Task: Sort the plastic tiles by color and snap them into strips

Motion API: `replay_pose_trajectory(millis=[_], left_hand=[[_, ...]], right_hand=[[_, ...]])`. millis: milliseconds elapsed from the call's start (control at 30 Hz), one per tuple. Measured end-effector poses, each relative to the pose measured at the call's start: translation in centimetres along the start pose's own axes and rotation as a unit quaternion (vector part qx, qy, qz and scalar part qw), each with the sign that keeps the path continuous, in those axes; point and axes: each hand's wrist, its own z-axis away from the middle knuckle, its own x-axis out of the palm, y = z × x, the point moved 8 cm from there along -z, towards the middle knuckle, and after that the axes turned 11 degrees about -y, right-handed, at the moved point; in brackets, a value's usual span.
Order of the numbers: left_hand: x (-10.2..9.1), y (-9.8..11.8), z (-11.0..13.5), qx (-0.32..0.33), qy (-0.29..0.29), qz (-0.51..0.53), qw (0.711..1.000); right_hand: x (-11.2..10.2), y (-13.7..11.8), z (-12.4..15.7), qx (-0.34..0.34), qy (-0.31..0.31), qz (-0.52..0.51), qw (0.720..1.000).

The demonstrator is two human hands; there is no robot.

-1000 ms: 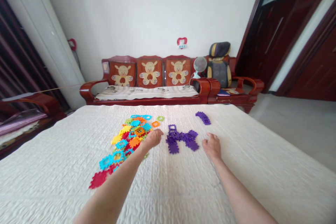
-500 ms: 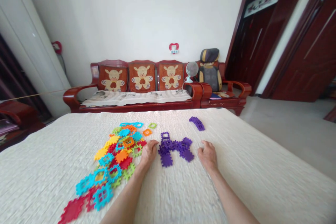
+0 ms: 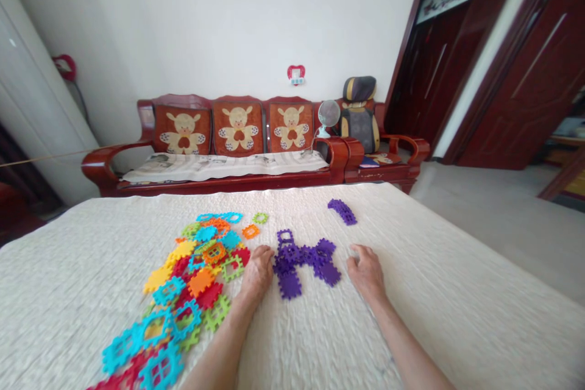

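On the white quilted cloth (image 3: 457, 317), a cluster of purple, toothed plastic squares (image 3: 302, 254) is placed between the hands. The left hand (image 3: 259, 268) is curled just beside its left edge; whether anything is gripped cannot be told. By the right hand (image 3: 367, 269), loosely half open, nothing seems held. A pause in handling is suggested; for any lifting, closer finger contact would be needed.

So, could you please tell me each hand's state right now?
Left hand: curled beside the purple interlocking tiles; whether closed cannot be told.
Right hand: open, nothing visible in it.
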Motion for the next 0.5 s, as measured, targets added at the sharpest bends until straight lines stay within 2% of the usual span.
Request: replay_pose_trajectory(millis=[100, 200, 367, 500], left_hand=[[0.2, 0.0, -0.2, 0.014, -0.009, -0.007, 1.000], [0.3, -0.4, -0.3, -0.002, -0.010, -0.002, 1.000], [0.4, -1.1, -0.2, -0.027, 0.010, 0.017, 0.999], [0.5, -1.3, -0.1, -0.031, 0.020, 0.023, 0.999]], right_hand=[[0.2, 0.2, 0.2, -0.005, -0.007, 0.003, 1.000], [0.5, 0.4, -0.1, -0.011, -0.026, -0.008, 1.000], [1.4, 0.8, -2.6, 0.014, -0.060, -0.043, 0.997], [2.5, -0.3, -4.3, 0.016, -0.094, -0.022, 0.995]])
